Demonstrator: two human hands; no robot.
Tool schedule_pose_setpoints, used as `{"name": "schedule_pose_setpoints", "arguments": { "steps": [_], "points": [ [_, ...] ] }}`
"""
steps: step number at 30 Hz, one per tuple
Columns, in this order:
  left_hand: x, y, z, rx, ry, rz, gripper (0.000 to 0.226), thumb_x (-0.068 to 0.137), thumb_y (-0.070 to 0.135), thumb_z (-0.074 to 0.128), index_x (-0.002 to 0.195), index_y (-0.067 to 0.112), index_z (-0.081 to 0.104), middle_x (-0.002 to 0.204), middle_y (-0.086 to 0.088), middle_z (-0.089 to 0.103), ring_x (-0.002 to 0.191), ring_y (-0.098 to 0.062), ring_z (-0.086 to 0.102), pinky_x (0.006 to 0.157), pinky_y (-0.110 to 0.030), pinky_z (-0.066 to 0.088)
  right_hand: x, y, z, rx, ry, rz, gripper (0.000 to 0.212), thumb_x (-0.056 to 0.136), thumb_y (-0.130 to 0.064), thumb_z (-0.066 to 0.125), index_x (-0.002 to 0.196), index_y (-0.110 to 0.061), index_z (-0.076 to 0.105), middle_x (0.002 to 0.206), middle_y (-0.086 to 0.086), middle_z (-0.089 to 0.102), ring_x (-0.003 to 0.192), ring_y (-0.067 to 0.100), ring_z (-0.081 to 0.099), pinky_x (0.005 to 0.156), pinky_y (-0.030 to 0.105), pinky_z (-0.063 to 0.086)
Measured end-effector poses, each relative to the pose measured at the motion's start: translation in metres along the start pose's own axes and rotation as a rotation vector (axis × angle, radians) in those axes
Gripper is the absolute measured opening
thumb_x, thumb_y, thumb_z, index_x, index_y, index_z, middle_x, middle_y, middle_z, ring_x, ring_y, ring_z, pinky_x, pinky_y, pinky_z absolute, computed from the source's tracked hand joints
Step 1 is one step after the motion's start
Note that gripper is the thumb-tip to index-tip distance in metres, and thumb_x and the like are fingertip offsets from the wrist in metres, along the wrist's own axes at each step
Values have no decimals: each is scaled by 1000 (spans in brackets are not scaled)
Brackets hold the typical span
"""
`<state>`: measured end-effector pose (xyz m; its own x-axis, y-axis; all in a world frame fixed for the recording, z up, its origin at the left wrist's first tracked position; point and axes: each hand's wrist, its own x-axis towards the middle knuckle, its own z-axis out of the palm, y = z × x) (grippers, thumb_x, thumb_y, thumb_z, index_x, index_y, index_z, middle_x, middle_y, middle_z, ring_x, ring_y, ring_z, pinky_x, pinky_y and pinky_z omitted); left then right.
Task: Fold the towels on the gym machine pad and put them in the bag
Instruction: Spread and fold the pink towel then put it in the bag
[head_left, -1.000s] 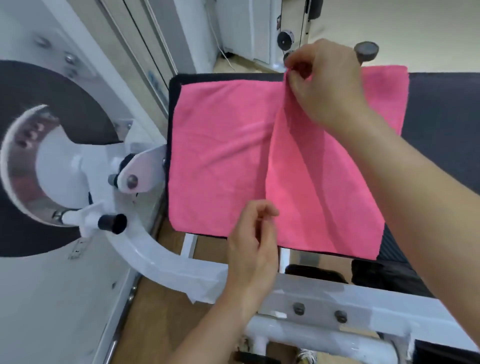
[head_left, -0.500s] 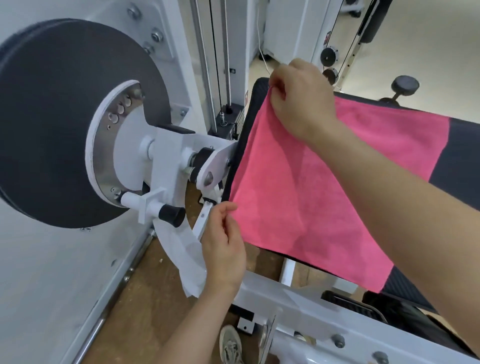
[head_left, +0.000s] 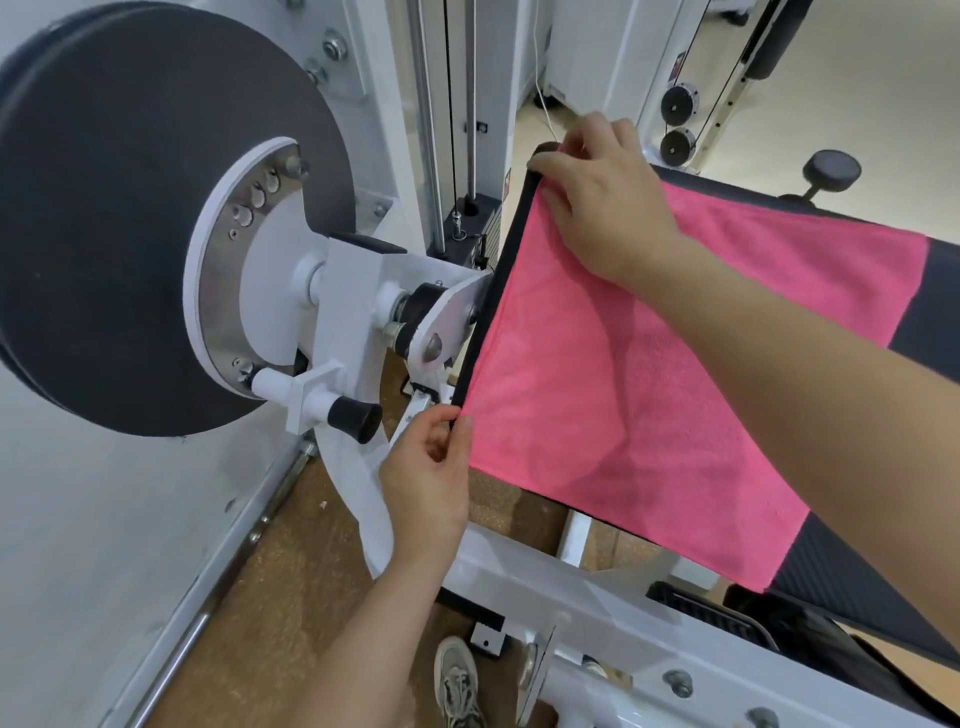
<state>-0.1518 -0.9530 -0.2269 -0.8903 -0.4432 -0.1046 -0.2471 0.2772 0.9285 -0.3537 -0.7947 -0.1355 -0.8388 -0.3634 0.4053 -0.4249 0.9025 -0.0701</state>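
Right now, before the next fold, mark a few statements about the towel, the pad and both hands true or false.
1. The pink terry towel lies flat on the black padded gym machine pad. True.
2. The left hand pinches the towel's near left corner. True.
3. The right hand hangs free, away from the towel. False: it grips the towel's far left corner at the pad's edge.
4. The towel is rolled into a tight bundle. False: it lies flat, not rolled.
5. A large black round disc stands left of the pad. True.
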Motion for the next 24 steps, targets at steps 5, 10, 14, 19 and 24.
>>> {"name": "schedule_pose_setpoints", "arguments": {
  "steps": [5,10,14,19,24],
  "points": [
    [5,-2,0,212,-37,77,12,85,26,72,87,26,61,88,7,54,75,6,51,68,-2,38,5,7,-10,-27,-94,-107,34,91,-13,49,121,-18,64,133,6,54,122,34,43,88,48,48],
    [8,1,-5,213,-84,60,13,86,25,71,77,24,61,81,9,62,73,-1,57,70,-13,44,7,6,-13,-138,-29,-73,15,91,-11,49,101,-12,60,111,7,60,107,31,51,64,36,37],
    [7,4,-19,-197,-167,-222,8,85,16,74,86,16,66,79,0,69,76,-12,64,82,-33,55,-15,17,-37,-47,-107,-73,12,88,-8,49,98,-9,57,102,11,60,99,33,52,69,38,36],
    [-4,15,-31,-192,-372,-180,18,88,12,68,100,24,73,97,2,75,96,-16,69,89,-30,54,-91,43,-98,151,-182,163,28,90,-4,49,113,-7,65,112,11,66,102,30,57,87,37,44],
    [-12,57,-35,-111,-593,61,18,83,16,68,88,31,76,85,6,71,87,-16,64,83,-34,51,-197,72,-153,356,-186,391,11,89,-17,66,96,-13,73,87,-2,64,78,13,57,75,23,43]
  ]
}}
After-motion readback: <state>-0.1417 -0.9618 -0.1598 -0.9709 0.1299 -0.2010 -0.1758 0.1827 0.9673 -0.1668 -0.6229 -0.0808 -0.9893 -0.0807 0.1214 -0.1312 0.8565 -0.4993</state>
